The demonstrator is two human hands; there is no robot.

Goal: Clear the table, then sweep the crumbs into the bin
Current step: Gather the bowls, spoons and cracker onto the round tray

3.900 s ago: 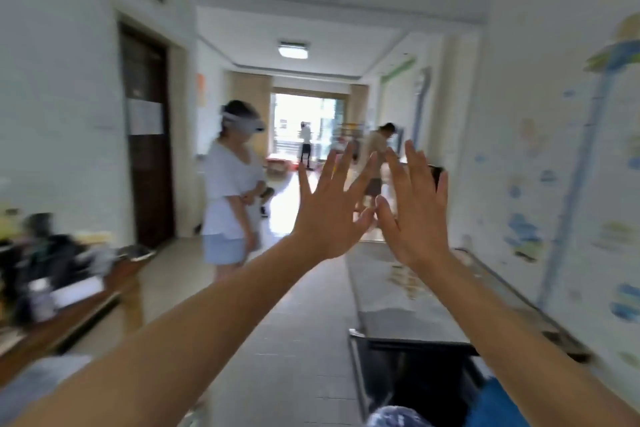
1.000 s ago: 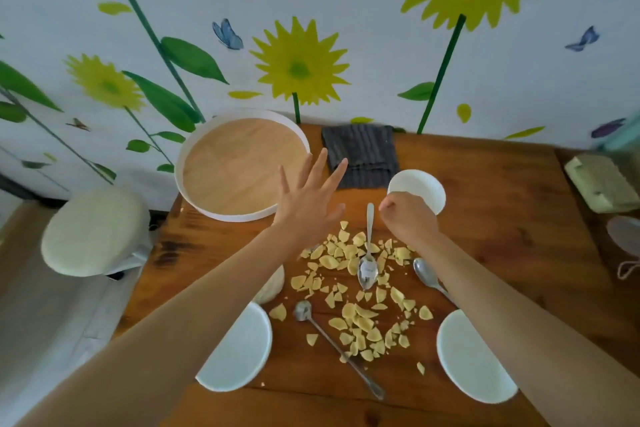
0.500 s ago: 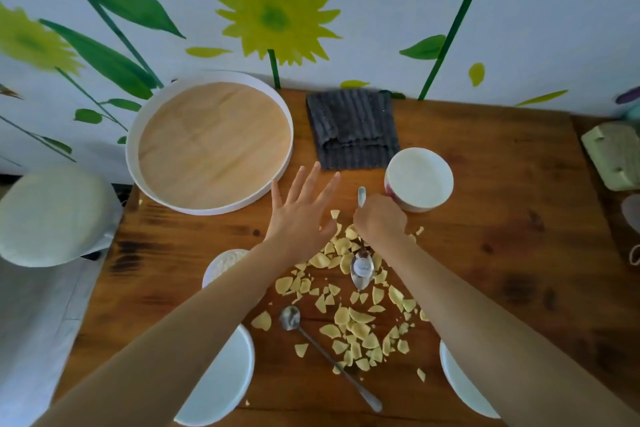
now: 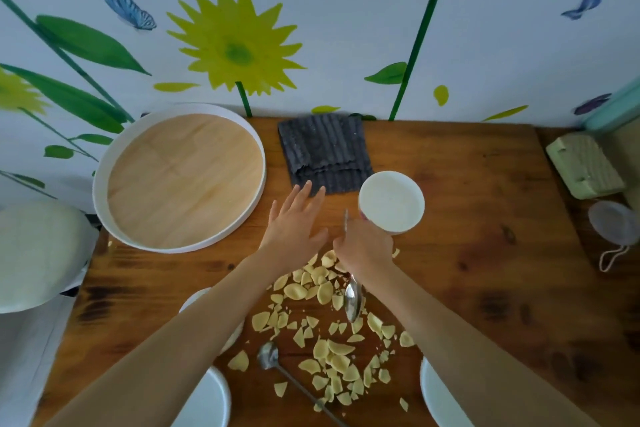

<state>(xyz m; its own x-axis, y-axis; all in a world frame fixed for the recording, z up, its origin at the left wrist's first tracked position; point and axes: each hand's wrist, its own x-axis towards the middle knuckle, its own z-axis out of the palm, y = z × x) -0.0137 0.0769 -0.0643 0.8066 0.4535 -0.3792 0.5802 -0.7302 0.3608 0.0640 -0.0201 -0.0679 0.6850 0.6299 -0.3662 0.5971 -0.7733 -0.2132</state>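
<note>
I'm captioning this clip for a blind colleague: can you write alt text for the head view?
The right hand grips a spoon over scattered yellow crumbs on a wooden table, the left hand open beside it. Around them: a round tray, grey cloth, white cup, a second spoon.

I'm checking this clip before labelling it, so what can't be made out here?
Head view only:
- Small white dish: mostly under the left forearm.
- Two white plates: cut off by the bottom edge.
- Right hand grip on the steel spoon: fingers hide the handle.
- Bin: not visible.
</note>
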